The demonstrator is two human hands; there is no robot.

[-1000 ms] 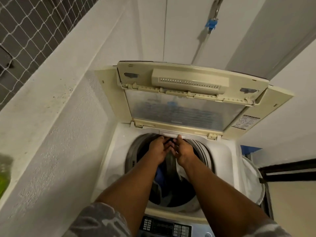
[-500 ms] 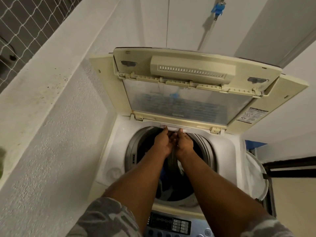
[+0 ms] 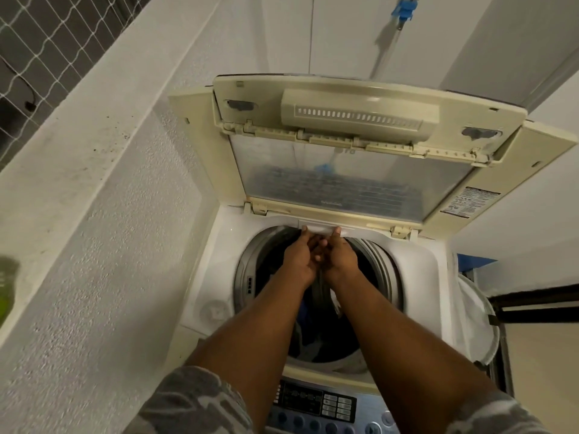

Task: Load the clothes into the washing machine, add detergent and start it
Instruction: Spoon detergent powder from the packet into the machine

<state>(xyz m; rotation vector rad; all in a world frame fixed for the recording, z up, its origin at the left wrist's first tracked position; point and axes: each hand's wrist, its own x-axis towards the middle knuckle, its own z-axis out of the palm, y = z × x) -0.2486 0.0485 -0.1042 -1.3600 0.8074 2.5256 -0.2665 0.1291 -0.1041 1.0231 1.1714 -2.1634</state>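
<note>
The top-loading washing machine (image 3: 216,261) stands with its lid (image 3: 351,180) folded up at the back. Dark and blue clothes (image 3: 305,314) lie in the drum, partly hidden by my forearms. At the back rim of the opening sits the white detergent drawer (image 3: 319,227). My left hand (image 3: 299,256) and my right hand (image 3: 340,260) are side by side at it, thumbs on its front edge and fingers curled beneath. The control panel (image 3: 316,402) is at the near edge.
A white textured wall and ledge (image 3: 78,183) run along the left, with a blurred green bottle (image 3: 6,296) at the edge. A white mesh laundry basket (image 3: 476,324) stands right of the machine. A blue tap (image 3: 404,9) hangs on the wall above.
Both hands have reached from over the drum to the drawer at the back rim and taken hold of its front edge. The view has tilted down slightly.
</note>
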